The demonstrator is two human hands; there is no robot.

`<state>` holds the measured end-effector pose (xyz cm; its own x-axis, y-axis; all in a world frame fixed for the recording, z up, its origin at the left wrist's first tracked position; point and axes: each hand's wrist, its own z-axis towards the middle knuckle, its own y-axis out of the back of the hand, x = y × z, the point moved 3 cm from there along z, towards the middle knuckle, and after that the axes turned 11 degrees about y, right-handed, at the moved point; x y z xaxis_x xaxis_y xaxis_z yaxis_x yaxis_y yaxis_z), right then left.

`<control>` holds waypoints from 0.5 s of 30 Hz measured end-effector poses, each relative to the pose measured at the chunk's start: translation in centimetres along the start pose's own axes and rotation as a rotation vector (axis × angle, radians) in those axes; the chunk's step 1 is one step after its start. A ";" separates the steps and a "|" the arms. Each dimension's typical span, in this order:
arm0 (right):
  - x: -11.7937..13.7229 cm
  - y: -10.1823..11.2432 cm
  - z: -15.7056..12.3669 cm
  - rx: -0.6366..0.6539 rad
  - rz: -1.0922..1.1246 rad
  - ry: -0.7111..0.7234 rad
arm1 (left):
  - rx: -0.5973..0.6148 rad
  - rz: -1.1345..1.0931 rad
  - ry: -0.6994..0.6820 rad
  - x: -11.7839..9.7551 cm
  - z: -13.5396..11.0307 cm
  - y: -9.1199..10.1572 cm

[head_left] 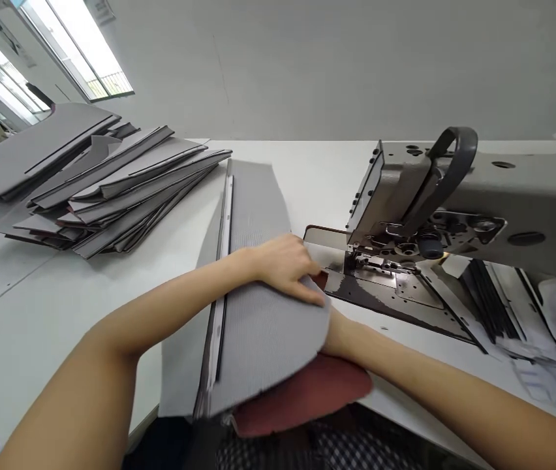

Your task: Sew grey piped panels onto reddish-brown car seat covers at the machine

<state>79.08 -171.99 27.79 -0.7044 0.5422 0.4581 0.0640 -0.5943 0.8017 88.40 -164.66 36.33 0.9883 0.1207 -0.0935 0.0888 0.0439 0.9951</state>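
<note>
A grey ribbed fabric panel [268,339] with a rounded end lies across the table's front edge, a reddish layer [307,395] showing beneath it. Along its left side runs a pale strip with a dark line [218,326]. My left hand [288,266] grips the panel's right edge from above, thumb on the top face and the other fingers bent over the edge. My right hand [335,329] reaches in under the rounded end; its fingers are hidden by the panel. To the right stands a sewing machine [434,196], its needle area apart from both hands.
A loose pile of grey panels [126,189] covers the back left of the white table [185,261]. Dark strips [491,300] and white crumpled material [552,385] lie right of the machine's metal plate [370,297]. A grey wall [282,72] rises behind.
</note>
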 end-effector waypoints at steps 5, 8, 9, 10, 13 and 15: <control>-0.2 3.8 -3.9 0.242 0.000 0.111 | 0.123 -0.267 0.225 4.9 1.7 -4.7; -1.4 3.9 -3.5 0.316 -0.125 0.128 | 0.108 -0.286 0.262 5.8 2.0 -5.0; -1.9 3.5 -3.1 0.313 -0.154 0.132 | 0.087 -0.251 0.270 6.1 2.1 -5.1; -2.4 2.9 -2.6 0.307 -0.171 0.138 | 0.067 -0.208 0.272 6.4 2.2 -5.1; -3.5 1.4 -1.5 0.296 -0.180 0.140 | 0.032 -0.096 0.226 7.4 2.5 -5.7; -3.8 1.4 -1.2 0.294 -0.177 0.125 | 0.034 -0.065 0.193 8.0 2.7 -6.1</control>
<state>81.02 -175.56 26.68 -0.8023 0.5342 0.2662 0.1209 -0.2913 0.9490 96.06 -166.65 29.60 0.9384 0.3070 -0.1589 0.1591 0.0243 0.9870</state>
